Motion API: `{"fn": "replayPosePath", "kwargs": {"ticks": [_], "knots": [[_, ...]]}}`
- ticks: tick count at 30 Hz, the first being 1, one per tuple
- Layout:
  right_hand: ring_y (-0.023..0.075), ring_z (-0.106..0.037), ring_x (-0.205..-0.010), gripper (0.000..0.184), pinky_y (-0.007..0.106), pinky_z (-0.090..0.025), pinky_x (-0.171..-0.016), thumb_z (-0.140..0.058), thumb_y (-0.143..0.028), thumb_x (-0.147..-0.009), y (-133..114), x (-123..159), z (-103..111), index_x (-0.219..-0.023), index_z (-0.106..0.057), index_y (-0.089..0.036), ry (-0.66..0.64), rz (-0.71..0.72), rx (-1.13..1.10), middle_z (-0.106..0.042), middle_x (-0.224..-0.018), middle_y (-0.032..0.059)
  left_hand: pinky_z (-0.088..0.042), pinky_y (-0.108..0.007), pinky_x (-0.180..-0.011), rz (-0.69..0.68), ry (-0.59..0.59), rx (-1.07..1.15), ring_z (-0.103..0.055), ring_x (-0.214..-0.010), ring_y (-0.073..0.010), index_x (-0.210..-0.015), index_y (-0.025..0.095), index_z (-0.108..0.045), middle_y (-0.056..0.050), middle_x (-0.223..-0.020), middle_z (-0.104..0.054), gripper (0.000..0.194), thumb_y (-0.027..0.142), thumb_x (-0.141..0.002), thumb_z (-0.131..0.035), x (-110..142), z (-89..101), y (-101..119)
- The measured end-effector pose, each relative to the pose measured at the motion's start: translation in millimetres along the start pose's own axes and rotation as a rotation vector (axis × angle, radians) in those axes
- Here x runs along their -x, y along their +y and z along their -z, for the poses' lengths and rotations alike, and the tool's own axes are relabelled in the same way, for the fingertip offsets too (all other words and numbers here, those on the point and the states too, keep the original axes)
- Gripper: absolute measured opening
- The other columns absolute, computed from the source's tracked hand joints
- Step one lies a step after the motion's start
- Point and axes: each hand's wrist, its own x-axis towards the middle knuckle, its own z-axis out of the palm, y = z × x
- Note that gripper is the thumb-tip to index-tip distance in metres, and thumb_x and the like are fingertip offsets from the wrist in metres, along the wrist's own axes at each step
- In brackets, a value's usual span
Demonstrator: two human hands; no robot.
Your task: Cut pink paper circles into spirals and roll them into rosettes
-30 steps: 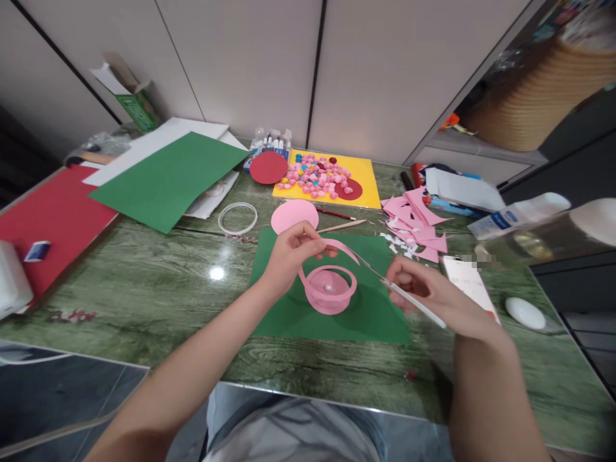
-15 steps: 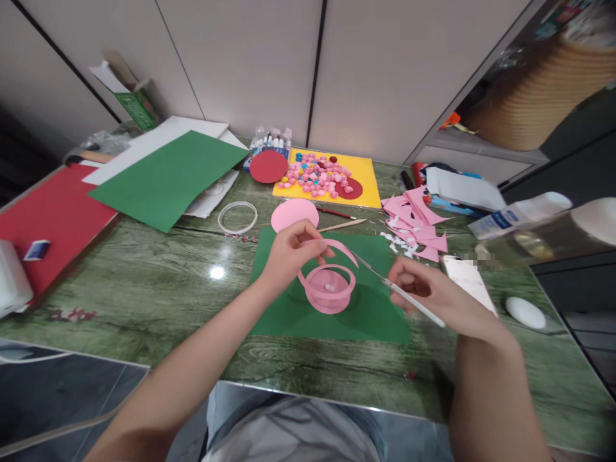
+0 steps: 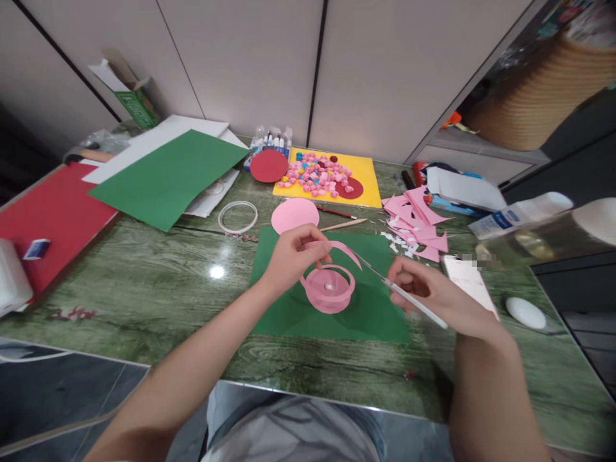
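Note:
My left hand [image 3: 291, 258] pinches the free end of a pink paper spiral strip [image 3: 330, 287], whose coil hangs just over a green paper sheet [image 3: 337, 314] on the table. My right hand [image 3: 436, 295] is closed round a thin white-handled tool [image 3: 407, 298], scissors or tweezers, whose metal tip points at the strip's loose end. A small white bead shows in the middle of the coil.
A pink paper disc [image 3: 294, 215] and a wooden stick lie behind the green sheet. Pink offcuts [image 3: 416, 224] are piled at the right, a phone [image 3: 469, 282] beside my right hand. A yellow sheet [image 3: 327, 176] with small pink rolls, a tape ring [image 3: 237, 217], and green and red sheets lie farther off.
My left hand has turned slightly and drawn the strip end in, so the coil has tightened and shifted a little. My right hand has barely moved.

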Motion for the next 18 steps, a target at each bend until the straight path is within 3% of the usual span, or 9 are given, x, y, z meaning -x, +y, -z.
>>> {"fn": "replayPosePath", "kwargs": {"ticks": [18], "knots": [[0.0099,-0.042,-0.053,0.027,0.023,-0.03,-0.049,-0.066,-0.04,-0.077,1.6,1.8,0.3,-0.077,-0.047,-0.021,0.02,-0.025,-0.021,-0.049,-0.062,-0.0049,-0.039,-0.02,-0.045,-0.002,0.011,-0.035,-0.05,-0.044,-0.0069,-0.065,0.016,-0.058,0.002,-0.054,-0.06,0.013,0.023,-0.073,-0.064,-0.5,0.1,-0.2]]}}
